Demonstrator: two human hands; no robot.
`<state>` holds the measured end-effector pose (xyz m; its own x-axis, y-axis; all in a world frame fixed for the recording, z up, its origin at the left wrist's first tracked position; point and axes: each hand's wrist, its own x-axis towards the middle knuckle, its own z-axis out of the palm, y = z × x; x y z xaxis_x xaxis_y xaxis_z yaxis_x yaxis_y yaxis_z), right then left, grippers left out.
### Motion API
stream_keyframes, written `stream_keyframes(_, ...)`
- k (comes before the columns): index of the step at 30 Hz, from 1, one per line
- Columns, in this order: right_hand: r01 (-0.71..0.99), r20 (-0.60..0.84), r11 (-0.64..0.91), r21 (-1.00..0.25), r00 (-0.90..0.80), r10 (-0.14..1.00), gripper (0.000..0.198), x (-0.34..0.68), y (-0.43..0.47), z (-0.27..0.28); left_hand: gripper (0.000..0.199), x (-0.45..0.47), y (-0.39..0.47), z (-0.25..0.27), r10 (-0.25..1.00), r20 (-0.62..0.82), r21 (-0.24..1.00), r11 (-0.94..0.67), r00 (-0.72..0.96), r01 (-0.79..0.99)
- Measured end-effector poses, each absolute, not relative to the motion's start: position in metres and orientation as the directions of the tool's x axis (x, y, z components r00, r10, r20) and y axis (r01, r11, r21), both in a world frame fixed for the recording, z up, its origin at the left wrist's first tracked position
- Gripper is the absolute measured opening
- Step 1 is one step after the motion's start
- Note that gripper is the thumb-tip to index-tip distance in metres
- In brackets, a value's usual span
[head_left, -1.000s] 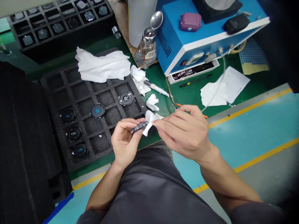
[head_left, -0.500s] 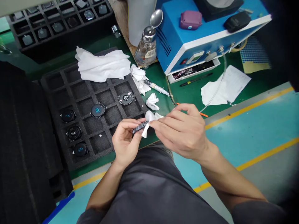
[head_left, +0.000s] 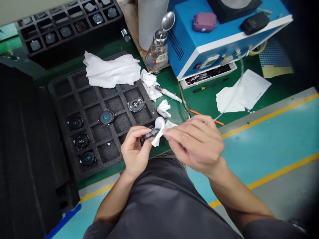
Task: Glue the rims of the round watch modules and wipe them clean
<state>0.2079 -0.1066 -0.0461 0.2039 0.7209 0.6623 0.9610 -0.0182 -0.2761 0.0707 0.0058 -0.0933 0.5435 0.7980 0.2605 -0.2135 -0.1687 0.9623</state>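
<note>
A green table (head_left: 206, 101) stands over a blue floor (head_left: 261, 139). At its front edge, the left hand (head_left: 136, 149) pinches a watch (head_left: 151, 133); the right hand (head_left: 196, 142) grips a tissue (head_left: 159, 127) against the watch's right end. Best, I'd judge, to hold firm and wipe lightly. The watch shows edge-on, long axis rising slightly rightward towards the tissue. Beyond, leftward, a foam tray (head_left: 107, 153) holds more watches (head_left: 106, 117).

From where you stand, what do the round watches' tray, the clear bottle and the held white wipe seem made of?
Tray: matte black, probably foam, judging by its grainy surface. Bottle: glossy and see-through, glass or clear plastic; its mirror-bright cap looks metal. Wipe: matte, thin paper or cloth, draping in soft folds.
</note>
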Motion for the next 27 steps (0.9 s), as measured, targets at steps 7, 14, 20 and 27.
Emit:
stream_keyframes(7,0.987,0.64,-0.015,-0.159,0.114,0.76,0.012,0.206,-0.102,-0.048,0.024,0.071,0.003,-0.09,0.786,0.292,0.956,-0.234,0.545,-0.175)
stream_keyframes(14,0.974,0.66,0.034,-0.222,0.125,0.741,0.011,0.198,-0.103,-0.054,0.016,0.074,0.0,-0.091,0.853,0.186,0.978,-0.114,0.487,-0.174)
stream_keyframes(20,0.927,0.66,-0.022,-0.375,0.284,0.695,0.016,0.193,-0.104,-0.056,0.017,0.078,-0.001,-0.09,0.87,0.188,0.97,-0.092,0.456,-0.225)
stream_keyframes(27,0.797,0.635,-0.033,-0.603,0.504,0.585,0.021,0.185,-0.097,-0.058,0.016,0.076,-0.002,-0.093,0.861,0.232,0.958,-0.123,0.453,-0.258)
